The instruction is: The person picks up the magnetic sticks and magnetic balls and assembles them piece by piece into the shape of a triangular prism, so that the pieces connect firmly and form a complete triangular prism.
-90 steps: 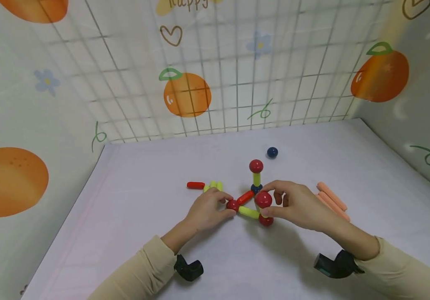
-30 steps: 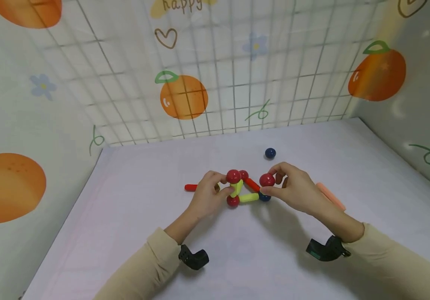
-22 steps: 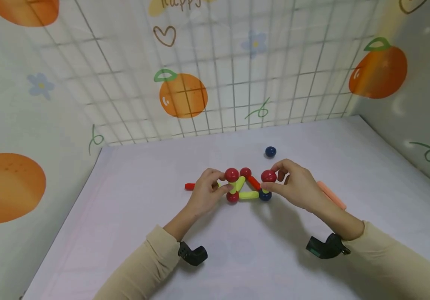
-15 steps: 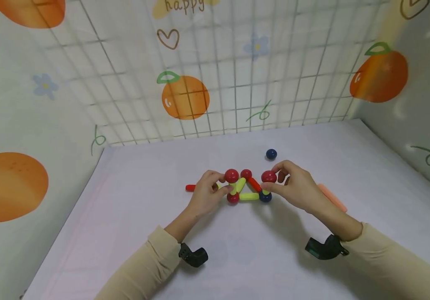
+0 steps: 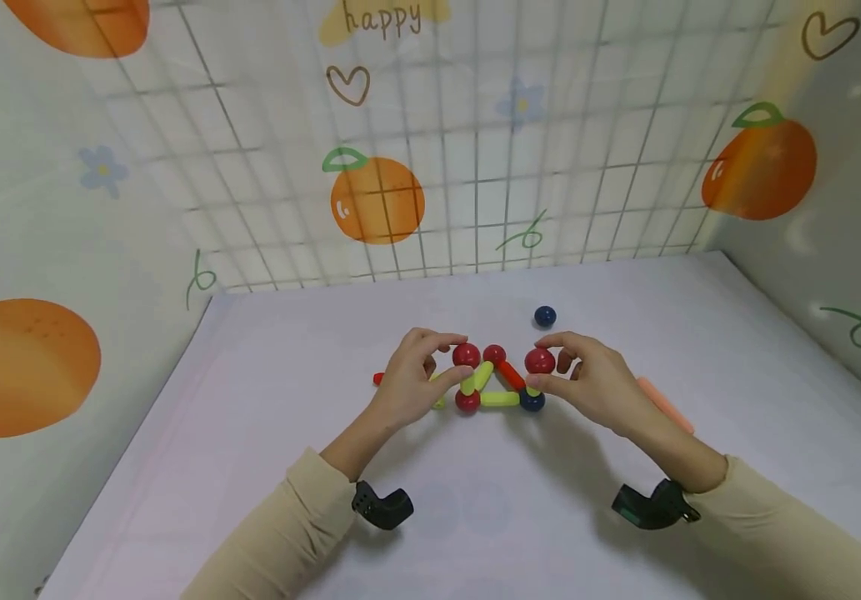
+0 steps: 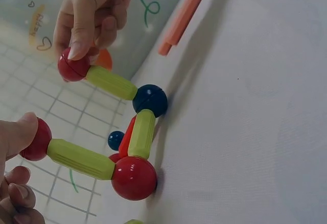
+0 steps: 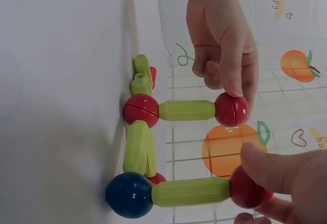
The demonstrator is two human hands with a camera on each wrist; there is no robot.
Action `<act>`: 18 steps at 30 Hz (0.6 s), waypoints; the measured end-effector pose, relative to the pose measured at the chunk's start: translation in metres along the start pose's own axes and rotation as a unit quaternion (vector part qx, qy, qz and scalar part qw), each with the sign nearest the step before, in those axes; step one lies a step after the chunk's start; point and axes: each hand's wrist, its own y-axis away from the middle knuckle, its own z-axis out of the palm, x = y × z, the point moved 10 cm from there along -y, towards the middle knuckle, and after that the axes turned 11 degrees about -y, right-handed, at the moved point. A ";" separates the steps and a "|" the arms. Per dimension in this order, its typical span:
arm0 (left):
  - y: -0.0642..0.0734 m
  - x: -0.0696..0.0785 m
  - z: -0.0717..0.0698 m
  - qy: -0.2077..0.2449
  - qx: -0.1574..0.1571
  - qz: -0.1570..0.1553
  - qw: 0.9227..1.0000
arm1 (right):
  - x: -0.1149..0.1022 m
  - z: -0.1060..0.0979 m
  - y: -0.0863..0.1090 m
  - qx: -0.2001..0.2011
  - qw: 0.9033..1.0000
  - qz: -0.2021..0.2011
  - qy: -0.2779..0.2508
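A triangle of balls and ribbed rods from a building set lies on the table. Its front yellow-green rod (image 5: 500, 399) joins a red corner ball (image 5: 468, 401) to a blue corner ball (image 5: 532, 401). A red rod (image 5: 510, 375) runs back to a rear red ball (image 5: 494, 355). From each front corner rises a yellow-green upright rod topped by a red ball. My left hand (image 5: 417, 375) pinches the left top ball (image 7: 232, 110) between thumb and fingers. My right hand (image 5: 591, 379) pinches the right top ball (image 5: 540, 362) likewise.
A loose blue ball (image 5: 545, 317) lies behind the triangle. Orange rods (image 6: 185, 18) lie to the right, partly behind my right wrist. Several yellow-green rods (image 7: 141, 73) and a red rod's end (image 5: 378, 378) show beside my left hand. A printed curtain (image 5: 265, 192) borders the table.
Since the earliest frame the triangle has turned, bringing both uprights to the front. My left hand has gone from a corner ball to a top ball. Over the last half second, its fingers shifted slightly.
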 end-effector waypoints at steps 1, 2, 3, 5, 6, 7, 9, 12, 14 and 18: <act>0.000 -0.001 0.000 -0.001 -0.001 -0.003 1.000 | 0.000 0.000 0.000 0.001 1.000 -0.002 0.001; 0.000 -0.001 0.001 -0.001 -0.001 -0.004 1.000 | 0.000 0.000 0.000 0.003 1.000 -0.005 0.003; 0.000 -0.002 0.001 -0.001 0.001 -0.004 1.000 | -0.001 -0.001 -0.001 0.005 1.000 -0.007 0.005; 0.000 -0.002 0.000 0.001 0.004 -0.002 1.000 | -0.001 -0.002 -0.002 0.011 1.000 -0.011 0.007; 0.000 -0.001 0.000 0.002 0.005 -0.001 1.000 | 0.000 -0.002 -0.002 0.013 1.000 -0.011 0.008; 0.000 -0.002 -0.001 0.002 0.006 -0.002 1.000 | 0.000 -0.002 -0.003 0.015 1.000 -0.010 0.009; 0.000 -0.002 -0.001 0.002 0.006 -0.004 1.000 | 0.002 -0.002 -0.005 0.015 1.000 -0.003 0.009; 0.000 -0.003 0.000 0.001 0.003 -0.009 1.000 | 0.005 -0.002 -0.007 0.014 1.000 0.008 0.007; 0.001 -0.003 0.000 0.001 0.002 -0.010 1.000 | 0.006 -0.002 -0.008 0.015 1.000 0.013 0.006; 0.001 -0.003 0.001 0.003 0.002 -0.006 1.000 | 0.008 -0.002 -0.009 0.017 1.000 0.016 0.008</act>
